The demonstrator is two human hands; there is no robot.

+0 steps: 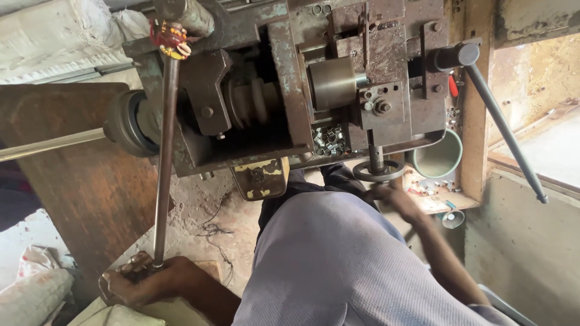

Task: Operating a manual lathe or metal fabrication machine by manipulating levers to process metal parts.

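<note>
While left hand (142,279) fingers clamp the long lever (163,163), right hand (393,196) fingers, blurred, state unclear, reach the handwheel (379,171); next: grip needed

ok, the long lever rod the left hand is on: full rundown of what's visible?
The lever rod is a long, thin, round bar of dull grey-brown metal, seemingly worn. It runs nearly straight from the machine, where red and yellow thread or bangles wrap its far end, to the left hand, which is closed around its near end. It passes in front of a dark round hub. Nothing else touches it that can be seen.
</note>
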